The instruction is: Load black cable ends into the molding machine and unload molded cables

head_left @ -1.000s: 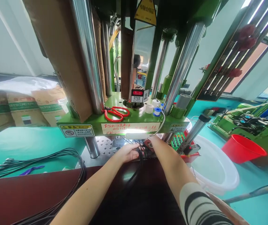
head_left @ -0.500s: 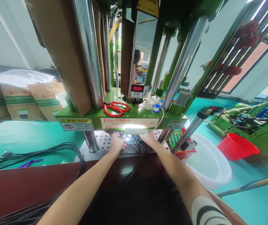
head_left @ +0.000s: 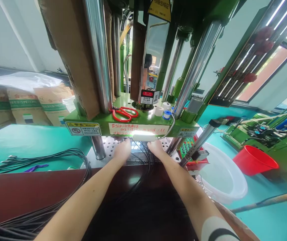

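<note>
My left hand [head_left: 122, 150] is closed at the left side of a metal mould [head_left: 136, 147] under the green press [head_left: 143, 120]. Across from it, my right hand [head_left: 155, 147] is closed at the mould's right side. Neither hand shows what its fingers grip, if anything. Black cables [head_left: 147, 164] run from the mould between my hands and hang over the dark red table edge [head_left: 133, 180]. A lit lamp tube [head_left: 145, 137] on the press front shines down on the mould and partly covers the view of it.
Red-handled snips [head_left: 125, 114] and small spools [head_left: 167, 115] lie on the press plate. Bundled cables [head_left: 45, 155] and a purple strip [head_left: 36, 168] are at left. A green-keyed control panel [head_left: 186, 147], a white tub [head_left: 236, 190] and a red bucket [head_left: 255, 160] stand at right.
Both hands have curled more tightly at the mould's sides. The right hand has come slightly left and out from behind the lamp. The camera view has shifted a little.
</note>
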A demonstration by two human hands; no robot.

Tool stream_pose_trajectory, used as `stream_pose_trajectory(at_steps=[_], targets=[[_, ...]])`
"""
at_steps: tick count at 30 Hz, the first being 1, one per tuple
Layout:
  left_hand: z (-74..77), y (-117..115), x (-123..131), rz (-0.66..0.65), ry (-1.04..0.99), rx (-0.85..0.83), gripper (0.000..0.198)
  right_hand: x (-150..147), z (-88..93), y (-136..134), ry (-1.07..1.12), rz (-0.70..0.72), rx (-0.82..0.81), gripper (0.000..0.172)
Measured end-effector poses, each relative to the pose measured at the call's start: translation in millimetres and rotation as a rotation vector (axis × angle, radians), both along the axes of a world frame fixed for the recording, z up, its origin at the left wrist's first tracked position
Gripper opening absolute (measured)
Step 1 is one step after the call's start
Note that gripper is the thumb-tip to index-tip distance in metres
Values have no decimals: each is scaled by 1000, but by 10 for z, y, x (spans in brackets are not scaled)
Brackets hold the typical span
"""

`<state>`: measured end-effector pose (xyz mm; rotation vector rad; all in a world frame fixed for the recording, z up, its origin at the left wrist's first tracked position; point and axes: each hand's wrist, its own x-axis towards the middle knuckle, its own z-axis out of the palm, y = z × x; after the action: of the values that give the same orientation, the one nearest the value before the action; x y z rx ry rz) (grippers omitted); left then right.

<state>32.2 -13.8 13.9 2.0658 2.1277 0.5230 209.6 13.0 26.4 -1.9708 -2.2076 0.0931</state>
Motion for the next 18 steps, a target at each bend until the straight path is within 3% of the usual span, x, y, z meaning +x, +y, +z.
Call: stream_pose_trajectory(at_steps=[8, 18], targets=[[164, -43, 196, 33, 81, 117, 42, -110, 180, -75, 31, 75, 53, 31], [63, 32, 202, 7, 61, 67, 35, -171, 99, -9, 15, 65, 95, 32]])
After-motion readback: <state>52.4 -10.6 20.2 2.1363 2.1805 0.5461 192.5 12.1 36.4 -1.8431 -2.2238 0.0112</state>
